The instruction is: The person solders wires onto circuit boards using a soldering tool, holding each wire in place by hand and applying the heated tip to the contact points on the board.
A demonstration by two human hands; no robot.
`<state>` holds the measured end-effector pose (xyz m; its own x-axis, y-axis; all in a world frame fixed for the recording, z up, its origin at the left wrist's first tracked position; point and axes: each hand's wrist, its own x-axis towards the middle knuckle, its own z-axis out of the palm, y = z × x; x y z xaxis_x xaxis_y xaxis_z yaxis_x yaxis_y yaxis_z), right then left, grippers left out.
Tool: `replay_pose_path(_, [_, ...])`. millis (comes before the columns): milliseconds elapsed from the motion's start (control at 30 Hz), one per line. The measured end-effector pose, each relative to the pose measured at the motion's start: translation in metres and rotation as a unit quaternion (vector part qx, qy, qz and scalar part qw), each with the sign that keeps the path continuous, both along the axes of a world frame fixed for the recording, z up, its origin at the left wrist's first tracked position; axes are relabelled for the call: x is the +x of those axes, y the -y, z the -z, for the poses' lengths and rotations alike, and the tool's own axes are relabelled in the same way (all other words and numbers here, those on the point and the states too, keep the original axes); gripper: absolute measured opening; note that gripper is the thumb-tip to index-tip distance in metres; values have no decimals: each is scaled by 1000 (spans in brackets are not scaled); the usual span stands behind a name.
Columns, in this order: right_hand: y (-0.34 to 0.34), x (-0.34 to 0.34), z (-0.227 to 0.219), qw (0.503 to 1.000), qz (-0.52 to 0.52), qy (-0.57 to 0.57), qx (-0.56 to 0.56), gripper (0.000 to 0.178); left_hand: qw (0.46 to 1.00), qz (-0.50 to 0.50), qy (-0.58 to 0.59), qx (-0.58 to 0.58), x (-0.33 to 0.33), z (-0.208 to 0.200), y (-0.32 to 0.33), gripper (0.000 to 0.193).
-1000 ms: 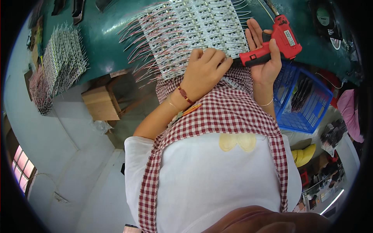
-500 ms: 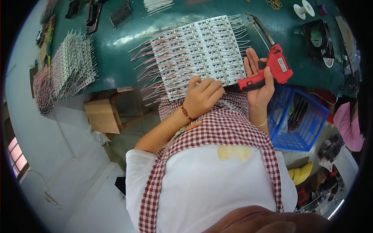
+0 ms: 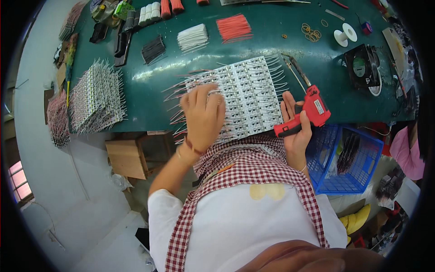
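A white panel of small circuit boards (image 3: 247,90) lies at the table's near edge, its front edge by my apron. Red and white wires (image 3: 179,93) stick out from its left side, and pale wires (image 3: 277,75) from its right. Over the panel's left part is my left hand (image 3: 204,113), fingers bent and blurred, their tips hidden. My right hand (image 3: 297,133), palm up, holds a red soldering gun (image 3: 315,106) by its handle, thumb across it and the other fingers stretched out beneath. Its long metal tip points away, past the panel's right edge.
Stacked wired panels (image 3: 97,97) stand at the left. Black wires (image 3: 154,50), white wires (image 3: 192,37) and red wires (image 3: 233,28) lie farther back. At the right are rubber bands (image 3: 311,34), a white spool (image 3: 345,35), a black fan (image 3: 360,65) and, lower, a blue crate (image 3: 351,174).
My left hand has moved left and away from me, from the panel's near edge to above its left part. The view has shifted, showing more of the far table. The right hand keeps the soldering gun.
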<state>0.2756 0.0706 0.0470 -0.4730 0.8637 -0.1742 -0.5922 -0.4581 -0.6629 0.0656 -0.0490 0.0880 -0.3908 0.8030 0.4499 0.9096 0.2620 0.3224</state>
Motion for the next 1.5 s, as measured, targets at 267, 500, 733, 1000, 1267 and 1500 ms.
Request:
replay_pose_path(267, [5,-1,-6,1000,9,21,12,26,993,90,-76,-9,-106,55,-169,20])
replay_pose_path(500, [-12,7,-10,999,30,16,13,26,992,107,-49,-52,-110,62,-179,15])
replay_pose_path(733, [-21,6,-24,998,35,17,51,27,986,127,-74,-78,-108,65,-178,13])
replay_pose_path(1000, [-14,4,-35,996,68,26,60,28,974,173,-136,-47,-102,68,-174,15])
replay_pose_path(1267, [-17,6,-45,992,76,33,94,28,981,183,-14,71,-110,58,-169,27])
replay_pose_path(1500, [-15,2,-57,990,71,61,106,32,828,215,508,104,-86,55,-146,20])
